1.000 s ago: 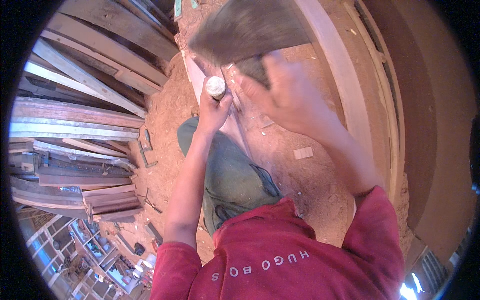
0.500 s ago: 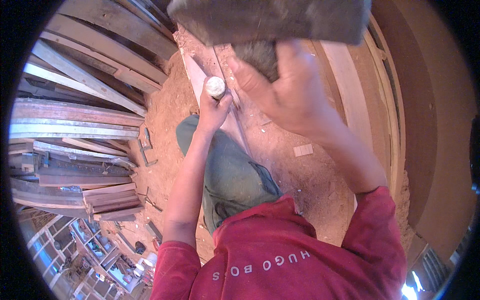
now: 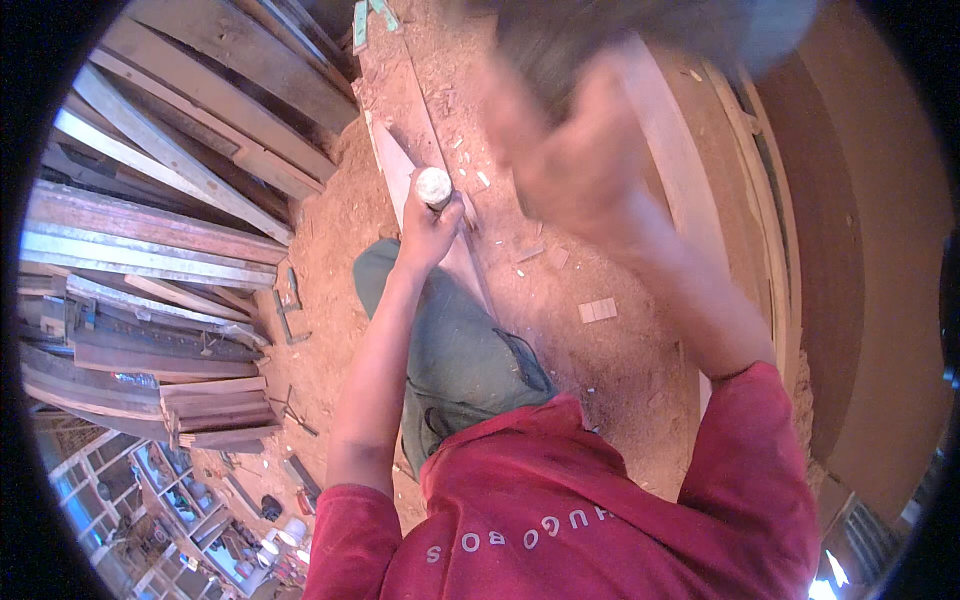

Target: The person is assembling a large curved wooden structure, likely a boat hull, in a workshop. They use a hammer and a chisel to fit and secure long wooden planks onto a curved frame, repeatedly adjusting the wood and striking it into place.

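My left hand (image 3: 427,238) is closed round an upright tool handle, probably a chisel's, whose pale, battered round end (image 3: 433,187) faces up. Its lower part is hidden beneath the fist. Under that hand runs a pale wooden board (image 3: 392,158), with my green-trousered leg (image 3: 465,345) over its near part. My right hand (image 3: 590,165) is raised to the right, smeared by motion, and grips a mallet (image 3: 670,25) with a big dark head. The mallet head is up at the top edge, apart from the tool handle.
Stacked planks (image 3: 150,240) line the left side. Clamps (image 3: 288,305) lie on the dusty floor beside them. Small wood chips and a scored wooden piece (image 3: 598,310) lie right of my leg. A long plank (image 3: 690,190) stretches along the right. Cluttered shelves (image 3: 185,490) stand lower left.
My right hand and the mallet have shifted up and to the right, uncovering more of the board and floor. My left hand stays on the tool handle.
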Demonstrator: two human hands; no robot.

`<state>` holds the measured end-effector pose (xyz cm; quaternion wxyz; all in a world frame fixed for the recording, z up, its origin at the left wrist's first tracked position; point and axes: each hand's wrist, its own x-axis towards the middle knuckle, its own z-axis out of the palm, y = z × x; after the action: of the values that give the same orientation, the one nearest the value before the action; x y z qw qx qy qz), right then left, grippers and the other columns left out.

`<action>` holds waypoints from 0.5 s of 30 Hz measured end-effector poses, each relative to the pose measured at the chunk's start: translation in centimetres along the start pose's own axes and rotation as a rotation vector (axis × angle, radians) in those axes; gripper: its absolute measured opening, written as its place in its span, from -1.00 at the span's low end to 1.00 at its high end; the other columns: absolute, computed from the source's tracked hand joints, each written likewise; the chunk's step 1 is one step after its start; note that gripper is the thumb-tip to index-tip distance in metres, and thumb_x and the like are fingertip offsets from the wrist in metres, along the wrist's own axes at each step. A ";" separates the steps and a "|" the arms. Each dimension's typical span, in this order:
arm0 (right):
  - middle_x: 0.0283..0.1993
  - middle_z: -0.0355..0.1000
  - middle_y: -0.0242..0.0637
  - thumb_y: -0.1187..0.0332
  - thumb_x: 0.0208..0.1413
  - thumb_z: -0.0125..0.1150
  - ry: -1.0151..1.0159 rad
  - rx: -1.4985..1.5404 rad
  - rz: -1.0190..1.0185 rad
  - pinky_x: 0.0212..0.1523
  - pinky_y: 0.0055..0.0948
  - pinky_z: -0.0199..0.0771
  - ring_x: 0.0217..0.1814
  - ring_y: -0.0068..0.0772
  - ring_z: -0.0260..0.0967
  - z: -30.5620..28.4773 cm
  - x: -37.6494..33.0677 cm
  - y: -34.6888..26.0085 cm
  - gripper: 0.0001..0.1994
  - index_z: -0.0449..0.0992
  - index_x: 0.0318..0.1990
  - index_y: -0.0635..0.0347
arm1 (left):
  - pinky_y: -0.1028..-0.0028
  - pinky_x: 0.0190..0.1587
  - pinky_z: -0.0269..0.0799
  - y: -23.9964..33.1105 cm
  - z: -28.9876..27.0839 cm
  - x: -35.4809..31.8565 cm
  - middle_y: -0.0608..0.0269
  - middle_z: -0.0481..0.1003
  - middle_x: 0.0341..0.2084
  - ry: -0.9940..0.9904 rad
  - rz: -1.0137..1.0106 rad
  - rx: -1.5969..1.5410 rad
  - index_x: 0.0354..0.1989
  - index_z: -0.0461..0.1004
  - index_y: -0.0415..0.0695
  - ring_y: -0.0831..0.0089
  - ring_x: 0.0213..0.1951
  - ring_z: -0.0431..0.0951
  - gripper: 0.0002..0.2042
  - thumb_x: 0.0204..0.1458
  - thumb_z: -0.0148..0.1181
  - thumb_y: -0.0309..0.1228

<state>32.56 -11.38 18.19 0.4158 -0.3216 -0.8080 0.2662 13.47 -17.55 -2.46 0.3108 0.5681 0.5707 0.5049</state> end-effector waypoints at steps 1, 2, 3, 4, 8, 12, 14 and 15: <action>-0.23 0.50 0.17 0.28 0.15 0.19 -0.222 -0.176 0.051 -0.19 0.06 0.48 -0.14 0.27 0.49 1.4 -1.5 0.6 -0.63 0.38 0.04 0.32 | 0.41 -0.06 0.39 0.0 0.0 0.2 0.23 0.42 -0.31 0.008 0.025 0.007 -0.06 0.31 -0.18 0.41 -0.19 0.46 -0.69 0.00 0.17 -0.56; -0.21 0.50 0.20 0.27 0.15 0.20 -0.406 -0.193 0.108 -0.18 0.07 0.48 -0.13 0.30 0.48 2.3 -2.5 0.8 -0.60 0.37 0.06 0.32 | 0.41 -0.04 0.39 0.1 0.0 0.1 0.22 0.43 -0.29 0.034 0.056 0.014 -0.04 0.31 -0.19 0.41 -0.17 0.47 -0.67 0.00 0.17 -0.56; -0.20 0.50 0.21 0.25 0.15 0.20 -0.544 -0.182 0.260 -0.17 0.09 0.48 -0.12 0.31 0.47 2.4 -3.0 1.3 -0.58 0.35 0.08 0.32 | 0.41 0.00 0.38 0.1 0.1 0.3 0.21 0.44 -0.24 -0.005 0.028 -0.080 0.02 0.30 -0.19 0.39 -0.12 0.48 -0.62 -0.01 0.16 -0.57; -0.19 0.50 0.23 0.24 0.15 0.19 -0.554 -0.143 0.296 -0.16 0.10 0.48 -0.11 0.33 0.47 2.5 -3.6 1.4 -0.56 0.33 0.09 0.32 | 0.41 0.00 0.39 0.1 0.1 0.2 0.21 0.44 -0.25 0.001 0.049 -0.072 0.01 0.29 -0.19 0.39 -0.13 0.48 -0.62 -0.01 0.16 -0.58; -0.18 0.49 0.24 0.24 0.19 0.17 -0.356 -0.138 0.187 -0.18 0.06 0.49 -0.11 0.30 0.47 -0.5 -1.9 0.1 -0.60 0.34 0.07 0.33 | 0.40 -0.05 0.40 -0.5 0.0 -0.2 0.24 0.44 -0.29 0.004 0.007 -0.015 0.01 0.28 -0.19 0.41 -0.18 0.49 -0.61 -0.03 0.16 -0.59; -0.20 0.49 0.24 0.23 0.20 0.16 0.205 0.142 -0.020 -0.22 -0.04 0.50 -0.14 0.25 0.50 -0.9 1.2 -1.5 -0.64 0.39 0.02 0.32 | 0.40 -0.09 0.42 -1.2 0.0 -0.5 0.27 0.44 -0.32 0.009 0.051 0.045 0.00 0.27 -0.19 0.41 -0.23 0.49 -0.61 -0.04 0.16 -0.60; -0.23 0.49 0.23 0.27 0.17 0.17 0.041 -0.092 -0.027 -0.22 -0.03 0.49 -0.16 0.25 0.50 0.3 -0.1 -0.8 -0.66 0.39 -0.01 0.33 | 0.40 -0.08 0.42 -1.3 0.1 -0.4 0.26 0.45 -0.31 -0.012 -0.004 -0.011 0.00 0.27 -0.19 0.41 -0.22 0.50 -0.61 -0.04 0.16 -0.60; -0.24 0.49 0.23 0.29 0.15 0.18 -0.219 -0.265 0.083 -0.22 0.00 0.49 -0.16 0.26 0.50 1.7 -1.4 -0.3 -0.66 0.37 -0.01 0.33 | 0.39 -0.08 0.43 -1.3 0.0 -0.3 0.26 0.45 -0.30 -0.003 -0.001 -0.037 0.00 0.27 -0.20 0.40 -0.22 0.50 -0.61 -0.04 0.16 -0.60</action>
<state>31.66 -12.91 16.77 0.2679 -0.3755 -0.8626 0.2077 13.14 -17.60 -3.70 0.3224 0.5629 0.5610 0.5143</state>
